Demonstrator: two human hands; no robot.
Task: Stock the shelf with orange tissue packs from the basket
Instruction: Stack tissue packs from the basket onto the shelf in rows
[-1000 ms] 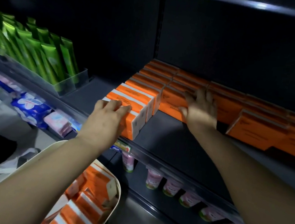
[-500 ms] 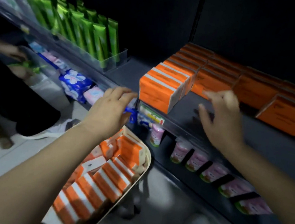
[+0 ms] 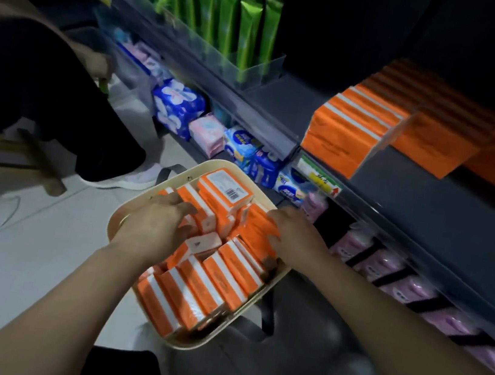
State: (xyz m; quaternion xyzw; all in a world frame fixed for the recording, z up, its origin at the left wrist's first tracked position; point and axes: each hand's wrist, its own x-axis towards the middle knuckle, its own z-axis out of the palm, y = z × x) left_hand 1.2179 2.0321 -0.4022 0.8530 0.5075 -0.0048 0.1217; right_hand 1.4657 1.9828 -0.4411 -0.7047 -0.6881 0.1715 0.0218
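Hands are dropping from part-stocked shelf (image 3: 428,206) into basket (image 3: 185,345) — left hand (image 3: 155,225) lying flat on orange packs (image 3: 211,277), right hand (image 3: 293,238) unclear whether gripping — plenty remaining.

Floor (image 3: 8,249): pale tiles, light grey. Wooden frame (image 3: 42,168), possibly a stool, stands on the floor at left. Rear panel (image 3: 452,31): dark, unlit. Lighting: dim overall, brightest on the floor.
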